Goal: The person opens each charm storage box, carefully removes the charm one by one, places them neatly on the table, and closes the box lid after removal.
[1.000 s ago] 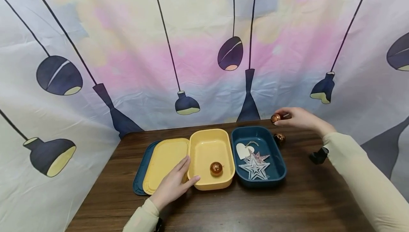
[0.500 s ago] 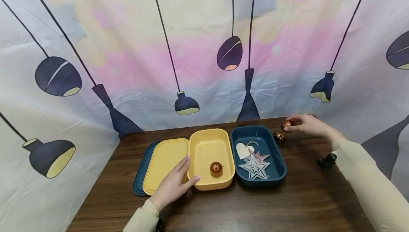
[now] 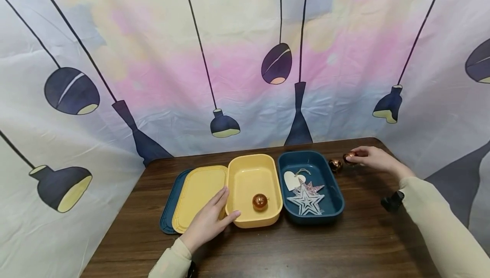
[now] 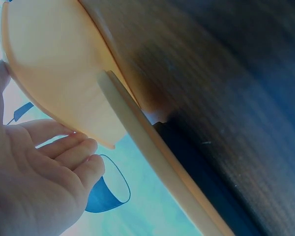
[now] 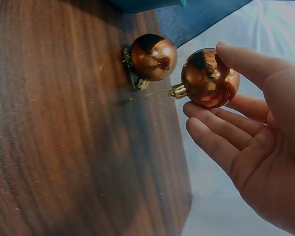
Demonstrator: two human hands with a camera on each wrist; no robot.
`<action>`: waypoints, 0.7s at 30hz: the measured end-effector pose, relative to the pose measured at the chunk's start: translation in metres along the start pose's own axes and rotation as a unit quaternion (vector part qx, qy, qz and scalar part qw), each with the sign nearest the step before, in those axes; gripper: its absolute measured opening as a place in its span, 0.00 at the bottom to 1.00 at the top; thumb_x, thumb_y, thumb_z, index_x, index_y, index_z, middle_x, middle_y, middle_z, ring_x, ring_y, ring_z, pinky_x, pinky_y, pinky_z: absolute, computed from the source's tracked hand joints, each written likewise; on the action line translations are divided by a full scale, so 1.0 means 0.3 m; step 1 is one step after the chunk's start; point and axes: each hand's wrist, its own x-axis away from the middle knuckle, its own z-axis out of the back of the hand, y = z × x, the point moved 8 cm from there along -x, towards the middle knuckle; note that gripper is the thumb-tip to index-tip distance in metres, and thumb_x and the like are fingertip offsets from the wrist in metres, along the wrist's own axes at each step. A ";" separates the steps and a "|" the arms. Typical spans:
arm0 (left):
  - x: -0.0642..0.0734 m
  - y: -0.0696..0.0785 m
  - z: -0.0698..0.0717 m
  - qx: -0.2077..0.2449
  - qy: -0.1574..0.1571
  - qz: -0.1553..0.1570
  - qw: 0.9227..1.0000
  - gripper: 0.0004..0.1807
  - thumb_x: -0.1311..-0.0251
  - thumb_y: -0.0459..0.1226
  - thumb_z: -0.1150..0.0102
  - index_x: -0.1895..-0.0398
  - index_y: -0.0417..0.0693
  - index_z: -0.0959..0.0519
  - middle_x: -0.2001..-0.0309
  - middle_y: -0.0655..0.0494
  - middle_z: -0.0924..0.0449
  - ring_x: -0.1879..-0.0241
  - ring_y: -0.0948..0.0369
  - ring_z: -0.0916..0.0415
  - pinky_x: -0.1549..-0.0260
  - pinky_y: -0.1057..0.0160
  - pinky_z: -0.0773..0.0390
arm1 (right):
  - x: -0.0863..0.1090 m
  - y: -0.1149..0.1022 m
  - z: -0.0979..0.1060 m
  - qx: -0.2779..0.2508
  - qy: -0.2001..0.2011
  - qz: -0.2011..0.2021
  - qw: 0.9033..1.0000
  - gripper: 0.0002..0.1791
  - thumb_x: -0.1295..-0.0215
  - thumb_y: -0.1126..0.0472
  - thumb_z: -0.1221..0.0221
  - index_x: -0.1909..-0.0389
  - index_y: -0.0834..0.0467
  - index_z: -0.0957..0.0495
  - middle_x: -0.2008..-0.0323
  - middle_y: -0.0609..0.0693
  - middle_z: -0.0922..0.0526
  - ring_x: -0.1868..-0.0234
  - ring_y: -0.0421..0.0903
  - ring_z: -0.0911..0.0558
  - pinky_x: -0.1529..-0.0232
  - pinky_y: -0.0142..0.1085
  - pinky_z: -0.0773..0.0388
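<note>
My right hand (image 3: 374, 159) pinches a shiny copper bauble (image 5: 210, 77) between thumb and fingers, its gold cap and thin wire loop facing the table. Right beside it on the wood is a second copper bauble (image 3: 335, 165), close to the blue box. My left hand (image 3: 206, 222) rests at the near left corner of a yellow box (image 3: 255, 223), with thumb and fingers along its rim (image 4: 25, 93). One more copper bauble (image 3: 260, 202) lies inside that box. The blue box (image 3: 313, 219) holds a white heart tag (image 3: 292, 181), a silver star (image 3: 307, 202) and a pink glitter star (image 3: 314, 188).
A yellow lid (image 3: 203, 188) overlaps a blue lid (image 3: 167, 222) left of the yellow box. Both boxes stand side by side on the dark wooden table (image 3: 298, 252). A cloth backdrop (image 3: 160, 57) with printed lamps hangs behind the table's far edge.
My right hand has carried its bauble to the right and nearer, down beside the other bauble on the table. The left hand and both boxes have stayed in place.
</note>
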 end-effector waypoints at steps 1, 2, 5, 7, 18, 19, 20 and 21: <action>-0.001 -0.001 -0.001 0.001 -0.001 0.002 1.000 0.49 0.35 0.65 0.45 0.23 0.41 0.40 0.22 0.47 0.46 0.25 0.50 0.45 0.32 0.45 0.37 | 0.001 0.010 -0.006 -0.009 -0.003 -0.006 1.000 0.36 0.26 0.45 0.43 0.36 0.74 0.31 0.45 0.70 0.22 0.50 0.61 0.18 0.55 0.50 0.18; -0.001 -0.002 -0.002 0.002 -0.001 0.002 1.000 0.49 0.35 0.65 0.45 0.23 0.40 0.40 0.22 0.47 0.46 0.25 0.50 0.45 0.32 0.45 0.37 | 0.001 0.019 -0.012 -0.018 -0.005 -0.011 1.000 0.37 0.25 0.45 0.44 0.35 0.75 0.32 0.44 0.71 0.23 0.50 0.61 0.18 0.54 0.51 0.18; -0.001 -0.005 -0.003 0.000 0.001 0.001 1.000 0.49 0.35 0.65 0.45 0.23 0.40 0.40 0.22 0.47 0.45 0.25 0.49 0.44 0.32 0.45 0.36 | 0.000 0.044 -0.034 -0.046 -0.012 -0.031 0.998 0.40 0.24 0.44 0.46 0.33 0.76 0.36 0.41 0.74 0.26 0.48 0.63 0.18 0.50 0.52 0.19; -0.001 -0.007 -0.004 0.001 0.002 0.002 1.000 0.48 0.34 0.64 0.44 0.23 0.40 0.40 0.22 0.47 0.45 0.25 0.49 0.44 0.32 0.45 0.36 | -0.003 0.056 -0.048 -0.059 -0.015 -0.041 0.997 0.42 0.23 0.44 0.46 0.32 0.79 0.40 0.38 0.77 0.30 0.46 0.65 0.19 0.48 0.53 0.19; 0.000 -0.007 -0.009 -0.002 -0.003 -0.001 1.000 0.50 0.35 0.68 0.48 0.23 0.41 0.41 0.22 0.47 0.47 0.25 0.49 0.44 0.32 0.45 0.36 | -0.012 0.120 -0.098 -0.058 -0.022 -0.084 0.995 0.45 0.24 0.42 0.47 0.33 0.83 0.41 0.39 0.79 0.30 0.51 0.60 0.16 0.52 0.48 0.17; -0.001 -0.008 -0.009 -0.002 -0.004 -0.001 1.000 0.50 0.35 0.68 0.49 0.23 0.41 0.41 0.22 0.47 0.47 0.25 0.48 0.44 0.32 0.45 0.36 | -0.013 0.124 -0.099 -0.057 -0.022 -0.084 0.995 0.45 0.24 0.42 0.47 0.33 0.83 0.41 0.39 0.79 0.30 0.51 0.59 0.16 0.52 0.47 0.17; -0.001 -0.008 -0.009 -0.001 -0.005 -0.001 1.000 0.50 0.35 0.68 0.49 0.23 0.41 0.41 0.22 0.47 0.47 0.25 0.48 0.44 0.32 0.45 0.36 | -0.014 0.127 -0.100 -0.057 -0.023 -0.085 0.995 0.46 0.24 0.42 0.47 0.33 0.83 0.42 0.40 0.79 0.30 0.51 0.59 0.16 0.52 0.47 0.17; -0.002 -0.008 -0.009 -0.001 -0.006 0.000 1.000 0.51 0.35 0.68 0.49 0.23 0.41 0.41 0.22 0.47 0.47 0.25 0.49 0.44 0.32 0.45 0.36 | -0.016 0.131 -0.101 -0.057 -0.024 -0.085 0.994 0.46 0.24 0.41 0.48 0.33 0.83 0.42 0.40 0.79 0.30 0.51 0.59 0.17 0.52 0.47 0.17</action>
